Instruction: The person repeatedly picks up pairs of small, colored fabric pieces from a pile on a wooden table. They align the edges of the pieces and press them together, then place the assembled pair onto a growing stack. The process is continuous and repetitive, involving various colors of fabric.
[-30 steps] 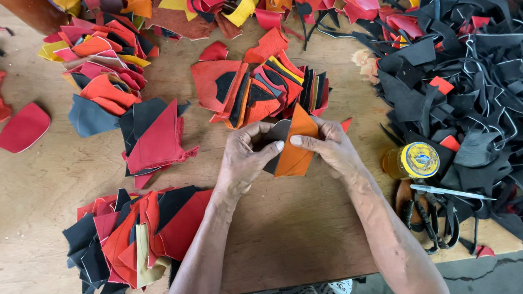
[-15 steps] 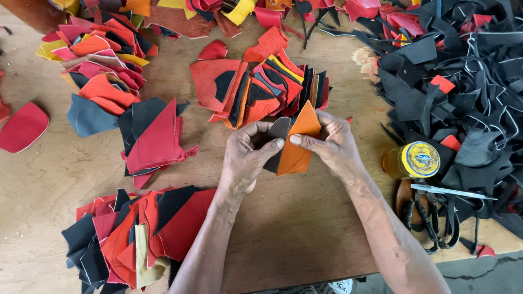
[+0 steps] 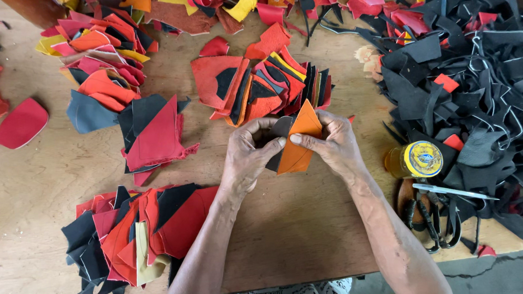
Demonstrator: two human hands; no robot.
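Plywood worktable (image 3: 313,244), covered in cut leather scraps sorted into piles. Both hands meet at the middle of the table, closed around a small stack of pieces. Left hand (image 3: 247,156) pinches the dark grey piece (image 3: 279,128) at the back, thumb on the front edge. Right hand (image 3: 332,145) grips the orange triangular piece (image 3: 299,140) on top, thumb pressed on its face, point up. The two pieces overlap, held just above the table.

Just beyond the hands: fanned stack of red, orange and black pieces (image 3: 262,85). Left of the left hand: red-and-black pile (image 3: 152,134); nearer the person, beside the left forearm, another red/black pile (image 3: 130,235). Right of the right hand: yellow-lidded jar (image 3: 418,159), close by. Scissors (image 3: 434,207) lie beside the right forearm. Far right: big heap of black scraps (image 3: 476,79).
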